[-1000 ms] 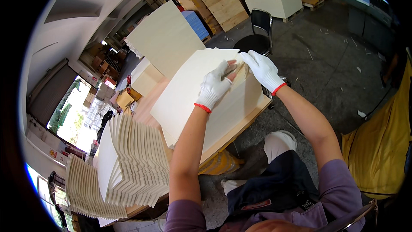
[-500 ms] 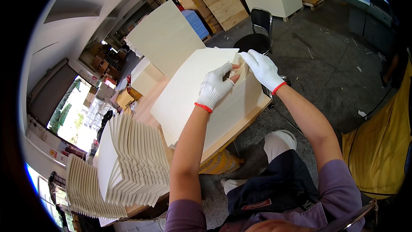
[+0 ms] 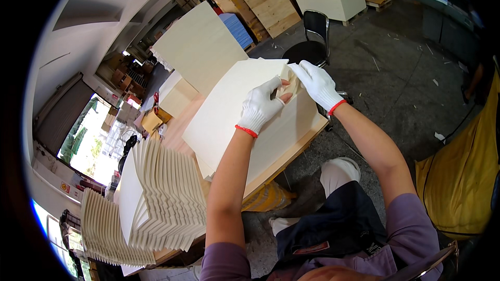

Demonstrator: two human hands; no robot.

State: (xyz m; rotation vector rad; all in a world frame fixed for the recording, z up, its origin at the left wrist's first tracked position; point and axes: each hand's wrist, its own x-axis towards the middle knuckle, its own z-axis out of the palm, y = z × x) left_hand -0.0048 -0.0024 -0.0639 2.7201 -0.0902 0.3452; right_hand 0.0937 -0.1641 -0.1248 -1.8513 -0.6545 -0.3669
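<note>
Two gloved hands are observed at the edge of off-white sheets laid on a wooden table (image 3: 180,125). The upper sheet (image 3: 221,106) is spread slantwise over the lower sheet (image 3: 286,138), and its far right corner is reached by both hands. On the left hand (image 3: 259,105), thumb and forefinger are bared at the tips and held a little apart beside the curled sheet edges; whether paper is pinched between them cannot be told. The right hand (image 3: 316,83) is laid over the corner with fingers close together; its grip underneath is hidden. A fanned sheet stack (image 3: 169,195) is placed on the table's near left part. Beyond the table, a black chair (image 3: 306,51) is noted.
</note>
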